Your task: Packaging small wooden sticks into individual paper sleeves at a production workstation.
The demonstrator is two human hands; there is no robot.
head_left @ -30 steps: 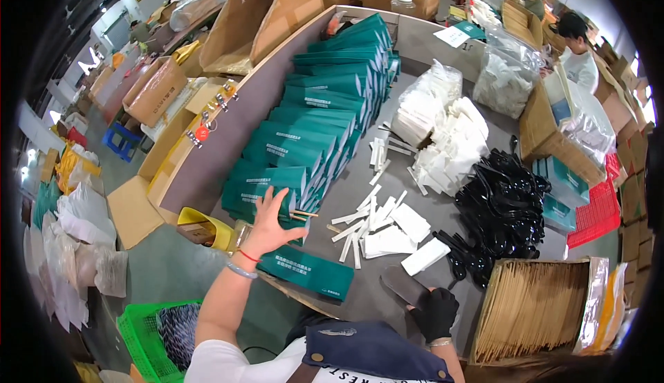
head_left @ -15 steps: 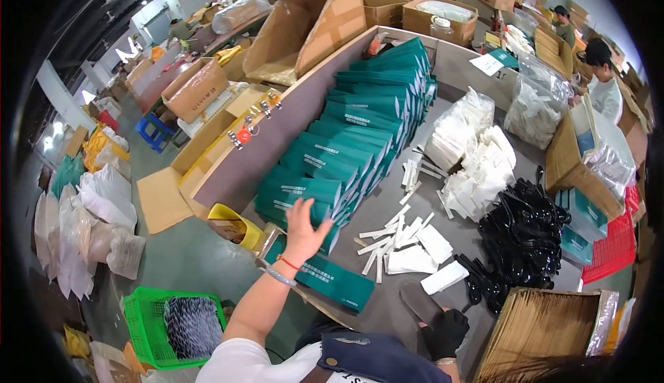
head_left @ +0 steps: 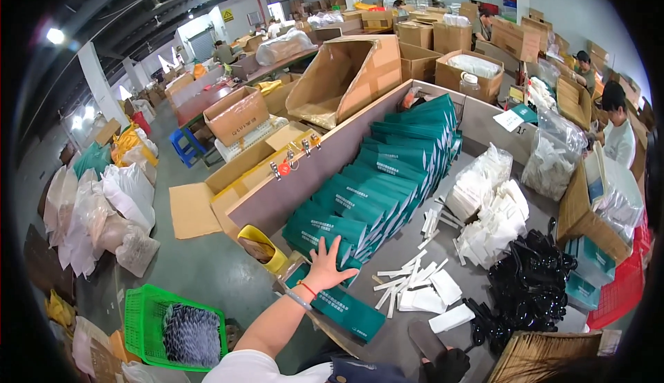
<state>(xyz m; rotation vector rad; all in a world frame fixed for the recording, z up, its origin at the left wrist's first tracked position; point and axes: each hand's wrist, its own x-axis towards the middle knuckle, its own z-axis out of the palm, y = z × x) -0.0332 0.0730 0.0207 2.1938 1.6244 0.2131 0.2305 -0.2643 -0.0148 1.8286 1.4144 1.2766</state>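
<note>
My left hand (head_left: 327,267), fingers spread, lies over the near end of a long overlapping row of green printed paper packets (head_left: 380,189). Beneath its wrist, a flat green packet (head_left: 349,312) rests along the near table edge. My right hand (head_left: 448,366), in a black fingerless glove, is low in the view. Its fingers look curled beside a dark grey rounded flat piece (head_left: 425,339), and whatever they hold is hidden. Between the hands and beyond them are white paper slips (head_left: 417,299), a pile of white packets (head_left: 492,224) and a heap of black plastic spoons (head_left: 529,279).
A raised board (head_left: 332,162) with metal clips walls the table's left side. A yellow container (head_left: 266,248) stands at its near end. An open carton (head_left: 546,355) sits at the near right. On the floor at left is a green basket (head_left: 138,328). A co-worker (head_left: 618,131) is at far right.
The view has tilted up, so everything sits lower. My left hand has come down onto the nearest packets, fingers still spread. My right hand stays beside the grey piece.
</note>
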